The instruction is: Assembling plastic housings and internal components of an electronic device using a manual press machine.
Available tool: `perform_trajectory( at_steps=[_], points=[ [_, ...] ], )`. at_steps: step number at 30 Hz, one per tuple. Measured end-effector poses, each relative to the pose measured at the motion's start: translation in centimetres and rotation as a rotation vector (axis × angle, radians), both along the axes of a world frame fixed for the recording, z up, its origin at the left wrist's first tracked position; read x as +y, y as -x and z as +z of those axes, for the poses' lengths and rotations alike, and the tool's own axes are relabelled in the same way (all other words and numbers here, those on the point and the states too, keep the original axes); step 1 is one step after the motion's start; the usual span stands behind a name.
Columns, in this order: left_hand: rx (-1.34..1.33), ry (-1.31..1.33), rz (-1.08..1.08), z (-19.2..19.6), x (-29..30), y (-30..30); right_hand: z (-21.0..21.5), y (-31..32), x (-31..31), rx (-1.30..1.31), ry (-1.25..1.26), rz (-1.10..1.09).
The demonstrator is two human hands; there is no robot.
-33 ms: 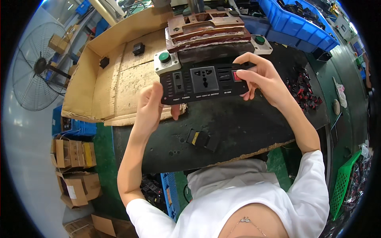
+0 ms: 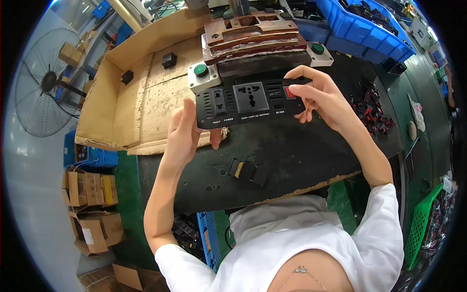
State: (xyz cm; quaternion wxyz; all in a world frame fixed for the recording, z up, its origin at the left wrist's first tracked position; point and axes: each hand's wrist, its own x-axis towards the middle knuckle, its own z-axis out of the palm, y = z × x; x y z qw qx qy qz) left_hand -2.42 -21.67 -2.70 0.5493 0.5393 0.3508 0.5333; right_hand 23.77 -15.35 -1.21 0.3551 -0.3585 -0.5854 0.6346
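Note:
A black inverter front panel (image 2: 228, 108) is held up in both hands above the dark workbench, its face toward me. In its middle is a square grey socket (image 2: 252, 97); a red rocker switch (image 2: 289, 92) sits near its right end. My left hand (image 2: 184, 129) grips the left end, thumb along the edge and fingers partly hidden underneath. On the right end, my right hand (image 2: 321, 95) holds on with its thumb beside the red switch. Behind the panel stands a press fixture (image 2: 253, 36) of stacked brown plates, flanked by green push buttons (image 2: 200, 71).
A cardboard tray (image 2: 116, 107) with small black sockets lies at left. Red and black switches (image 2: 374, 109) are heaped at right. A black part with a yellow stripe (image 2: 247, 171) rests near the front edge. Blue bins (image 2: 369, 31) stand at the back right.
My left thumb has lifted slightly and straightened at the panel's left edge. The panel has shifted only a little.

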Motion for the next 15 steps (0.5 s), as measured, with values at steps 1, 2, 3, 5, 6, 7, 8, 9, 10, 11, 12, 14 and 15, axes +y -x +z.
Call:
perform_trajectory(
  at_steps=[1, 2, 3, 5, 6, 7, 8, 9, 10, 11, 12, 14, 15],
  points=[
    [-0.024, 0.065, -0.019, 0.1, -0.1, 0.0, 0.1, 0.1, 0.1, 0.000, 0.001, -0.002],
    [-0.049, 0.129, -0.038, 0.1, -0.1, 0.0, 0.2, 0.2, 0.2, 0.015, 0.113, -0.016],
    [-0.049, 0.131, -0.040, 0.1, 0.0, 0.1, 0.3, 0.3, 0.2, 0.030, 0.224, -0.029],
    [-0.054, 0.111, -0.159, 0.1, 0.1, 0.4, 0.1, 0.3, 0.4, 0.021, 0.236, -0.021],
    [-0.138, 0.111, -0.235, -0.3, 0.3, 0.8, 0.0, 0.2, 0.5, 0.030, 0.256, -0.006],
    [-0.139, 0.111, -0.237, -0.3, 0.4, 0.7, -0.2, 0.2, 0.6, 0.039, 0.277, 0.010],
    [-0.147, 0.059, -0.247, -0.2, 0.5, 0.6, -0.3, 0.2, 0.5, 0.038, 0.277, 0.008],
    [-0.155, 0.007, -0.257, -0.2, 0.6, 0.5, -0.4, 0.3, 0.4, 0.104, 0.247, 0.009],
    [-0.155, 0.007, -0.259, -0.3, 0.5, 0.2, -0.6, 0.3, 0.4, 0.169, 0.216, 0.010],
    [-0.237, 0.013, -0.167, -0.5, 0.2, -0.5, -0.9, 0.3, 0.4, 0.169, 0.216, 0.008],
    [-0.319, 0.018, -0.075, -0.7, 0.1, -1.0, -1.3, 0.3, 0.6, 0.211, 0.121, 0.019],
    [-0.240, 0.027, -0.102, -1.4, 0.1, -1.3, -0.9, 0.4, 0.3, 0.259, -0.014, 0.064],
    [-0.160, 0.037, -0.128, -1.7, 0.1, -1.4, -1.1, 0.5, 0.1, 0.259, -0.015, 0.064]
  ],
)
